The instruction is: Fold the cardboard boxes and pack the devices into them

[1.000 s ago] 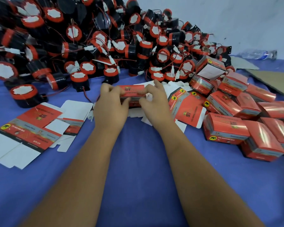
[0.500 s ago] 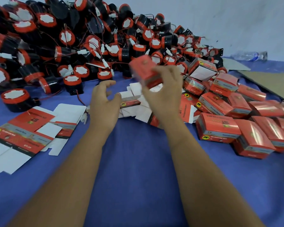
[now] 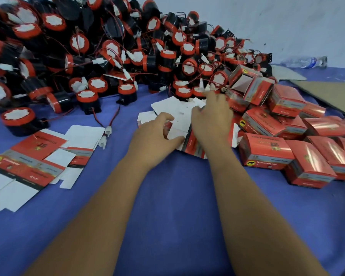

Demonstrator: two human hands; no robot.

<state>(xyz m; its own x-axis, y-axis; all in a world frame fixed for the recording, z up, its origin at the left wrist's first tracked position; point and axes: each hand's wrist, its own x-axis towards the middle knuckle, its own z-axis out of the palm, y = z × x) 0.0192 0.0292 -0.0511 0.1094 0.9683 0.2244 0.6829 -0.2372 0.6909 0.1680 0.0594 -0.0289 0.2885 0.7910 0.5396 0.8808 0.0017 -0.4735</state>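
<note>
A big heap of black-and-red round devices (image 3: 112, 54) with wires fills the back of the blue table. A loose stack of flat red-and-white box blanks (image 3: 175, 110) lies at the centre. My left hand (image 3: 157, 134) sits on its near edge, fingers curled and thumb at a white flap of one blank. Just to the right, my right hand (image 3: 211, 120) lies over the same stack with fingers stretched forward; it is blurred and holds nothing that I can see. Closed red boxes (image 3: 267, 152) are piled at the right.
More unfolded blanks (image 3: 28, 160) lie flat at the left. One device (image 3: 18, 120) stands apart at the left edge. A brown cardboard sheet (image 3: 331, 94) and a plastic water bottle (image 3: 305, 61) are at the far right. Blue cloth (image 3: 177, 196) covers the table.
My right hand lifted the closed box, let it go toward the pile at the right and came down onto the flat blanks. My left hand moved right onto the same stack.
</note>
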